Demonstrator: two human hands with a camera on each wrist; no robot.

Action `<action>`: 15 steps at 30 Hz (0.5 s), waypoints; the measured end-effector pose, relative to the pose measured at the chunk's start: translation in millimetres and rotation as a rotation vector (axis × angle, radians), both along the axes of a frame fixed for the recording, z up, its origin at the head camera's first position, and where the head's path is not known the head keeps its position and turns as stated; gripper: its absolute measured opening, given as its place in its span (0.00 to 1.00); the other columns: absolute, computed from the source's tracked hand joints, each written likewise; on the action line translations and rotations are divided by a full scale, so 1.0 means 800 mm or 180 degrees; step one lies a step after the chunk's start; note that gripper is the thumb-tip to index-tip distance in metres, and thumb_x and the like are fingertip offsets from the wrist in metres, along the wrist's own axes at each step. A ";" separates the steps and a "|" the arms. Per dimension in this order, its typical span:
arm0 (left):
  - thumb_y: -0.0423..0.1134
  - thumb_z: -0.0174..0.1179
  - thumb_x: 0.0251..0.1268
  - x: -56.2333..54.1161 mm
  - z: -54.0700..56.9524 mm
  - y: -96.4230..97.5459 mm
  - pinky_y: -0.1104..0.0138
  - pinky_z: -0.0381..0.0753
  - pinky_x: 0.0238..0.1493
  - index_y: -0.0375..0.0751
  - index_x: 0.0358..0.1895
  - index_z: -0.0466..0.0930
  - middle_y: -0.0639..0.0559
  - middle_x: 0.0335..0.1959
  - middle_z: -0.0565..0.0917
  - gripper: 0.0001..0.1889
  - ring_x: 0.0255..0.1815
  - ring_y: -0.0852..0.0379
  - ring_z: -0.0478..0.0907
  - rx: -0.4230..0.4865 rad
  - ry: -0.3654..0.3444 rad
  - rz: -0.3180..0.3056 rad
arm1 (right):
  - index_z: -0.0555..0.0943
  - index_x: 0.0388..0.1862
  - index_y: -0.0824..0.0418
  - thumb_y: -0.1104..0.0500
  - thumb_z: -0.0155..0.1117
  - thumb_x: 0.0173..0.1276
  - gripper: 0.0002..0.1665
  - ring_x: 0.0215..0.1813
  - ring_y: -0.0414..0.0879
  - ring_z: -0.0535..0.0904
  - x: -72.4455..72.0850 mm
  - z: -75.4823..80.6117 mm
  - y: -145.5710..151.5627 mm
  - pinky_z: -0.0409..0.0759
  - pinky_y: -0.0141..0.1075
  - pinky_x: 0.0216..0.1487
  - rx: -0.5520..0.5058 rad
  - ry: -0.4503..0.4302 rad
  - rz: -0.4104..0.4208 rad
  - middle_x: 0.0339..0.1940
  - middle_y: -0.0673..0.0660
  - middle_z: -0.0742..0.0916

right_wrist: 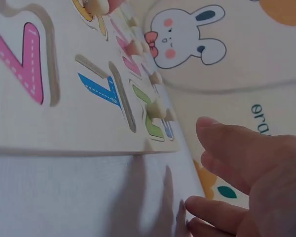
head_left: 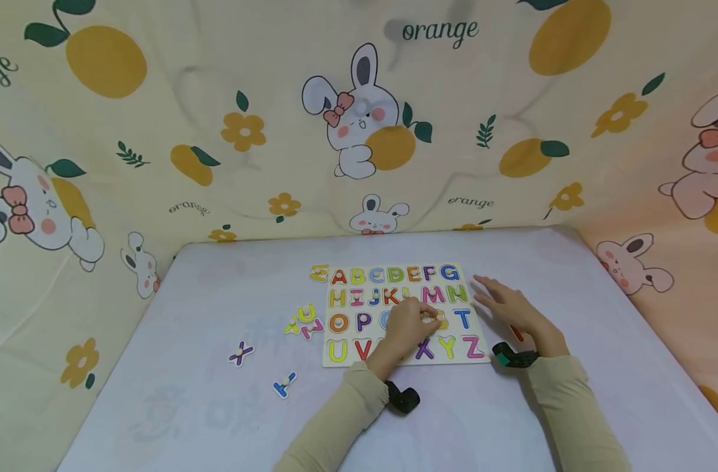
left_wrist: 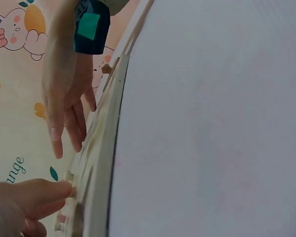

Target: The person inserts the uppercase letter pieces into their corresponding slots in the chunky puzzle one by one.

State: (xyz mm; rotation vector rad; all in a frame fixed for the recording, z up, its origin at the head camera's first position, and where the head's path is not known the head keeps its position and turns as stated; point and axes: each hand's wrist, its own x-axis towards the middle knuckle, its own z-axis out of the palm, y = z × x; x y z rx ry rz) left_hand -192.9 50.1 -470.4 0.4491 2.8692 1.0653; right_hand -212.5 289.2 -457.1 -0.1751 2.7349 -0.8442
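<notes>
An alphabet puzzle board (head_left: 403, 333) with coloured letters lies on the table. My left hand (head_left: 404, 324) reaches over its lower middle and pinches the knob of an orange letter S piece (head_left: 443, 319) just left of the blue T recess (head_left: 463, 319). In the right wrist view, this orange piece (right_wrist: 90, 11) shows at the top, with a fingertip on its knob. Beyond the board's right edge my right hand (head_left: 515, 309) hovers with fingers loosely extended, holding nothing, close to the green N piece (right_wrist: 150, 116). A small red piece (head_left: 517, 333) is partly hidden beneath that hand.
Loose letter pieces lie left of the board: a purple X (head_left: 240, 354), a blue T (head_left: 284, 385), a yellow U (head_left: 306, 313), a pink Z (head_left: 313, 329) and others. A patterned cloth (head_left: 264, 78) hangs behind the white table (head_left: 205, 419).
</notes>
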 end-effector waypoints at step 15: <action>0.41 0.66 0.59 -0.001 0.022 -0.070 0.76 0.58 0.28 0.44 0.41 0.88 0.57 0.22 0.67 0.09 0.25 0.66 0.61 0.0547 -0.0163 -0.0480 | 0.59 0.74 0.66 0.47 0.49 0.75 0.36 0.77 0.75 0.41 0.001 -0.015 -0.003 0.33 0.72 0.69 -0.0203 0.0227 0.0233 0.76 0.76 0.52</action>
